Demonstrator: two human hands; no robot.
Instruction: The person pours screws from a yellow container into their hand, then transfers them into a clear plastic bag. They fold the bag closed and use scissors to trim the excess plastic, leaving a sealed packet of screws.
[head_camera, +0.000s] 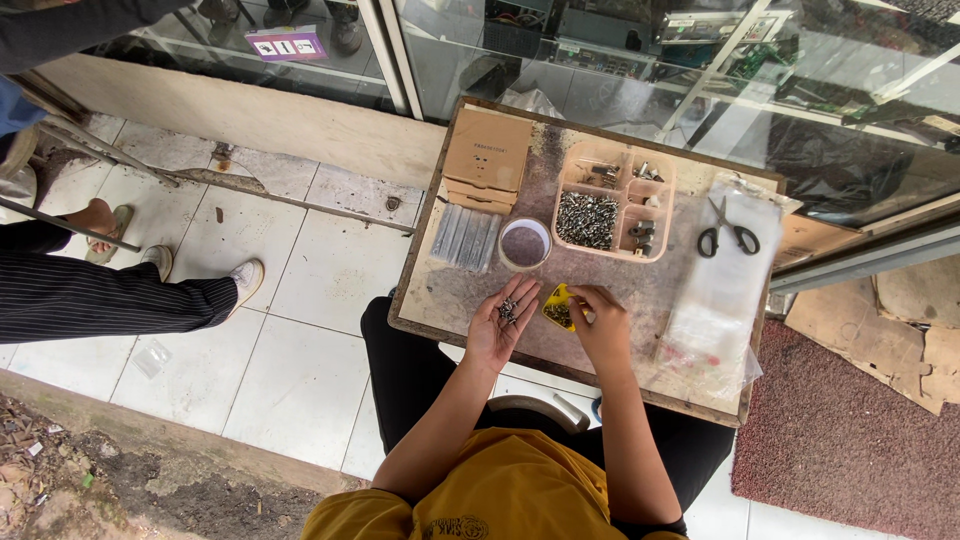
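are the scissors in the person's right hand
No, the scissors lie on the table's right side, apart from the right hand.

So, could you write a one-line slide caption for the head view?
Left hand cups small screws; right hand touches a yellow tray on the worn table.

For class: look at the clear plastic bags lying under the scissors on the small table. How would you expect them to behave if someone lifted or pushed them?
The clear plastic bags look thin and wrinkled, so they would probably flop and sag when lifted. Their glossy film suggests they may slide over each other if pushed. The scissors resting on top probably keep such light sheets in place.
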